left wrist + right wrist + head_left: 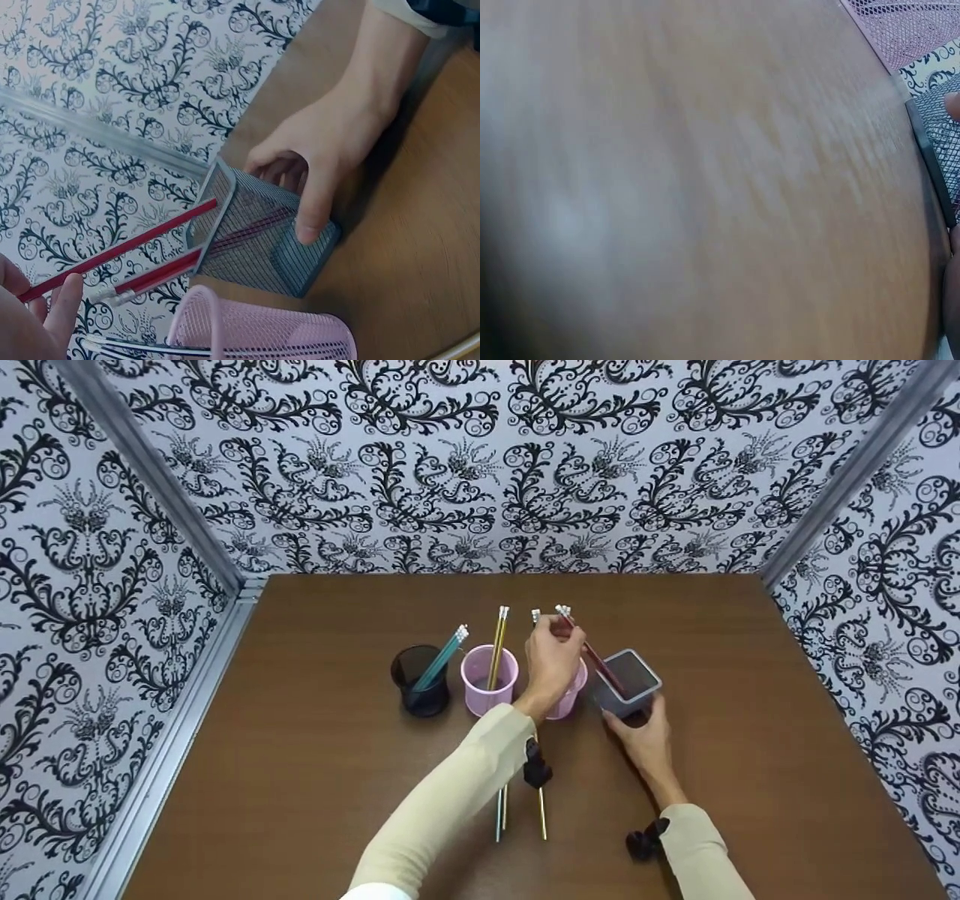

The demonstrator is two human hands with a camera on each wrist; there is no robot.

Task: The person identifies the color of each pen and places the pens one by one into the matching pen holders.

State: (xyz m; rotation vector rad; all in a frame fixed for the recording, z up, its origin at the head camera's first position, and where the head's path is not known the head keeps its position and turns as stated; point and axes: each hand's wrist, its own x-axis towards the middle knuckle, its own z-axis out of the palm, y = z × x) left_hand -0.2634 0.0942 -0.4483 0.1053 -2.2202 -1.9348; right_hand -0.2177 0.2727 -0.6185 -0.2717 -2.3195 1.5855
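My left hand [553, 660] pinches a red pencil [120, 250] near one end, and its other end reaches into the mouth of a square grey mesh pencil cup [621, 706]. Other red pencils [169, 268], with white erasers outward, lean inside that cup. With thumb and fingers around its lower sides, my right hand [646, 739] grips the cup, which tilts toward the left hand. Close under the left hand stands a pink mesh cup [574, 696], partly hidden by it; dark-and-white pencils [142, 346] stick out of this one.
Left of the hands, another pink mesh cup [477, 696] holds yellow pencils [497, 649]. Beside it a black cup [425, 703] holds teal pencils [442, 658]. Below the left forearm lie a loose teal pencil [499, 816] and yellow pencils [543, 814] on the brown table [300, 780]. Patterned walls enclose it.
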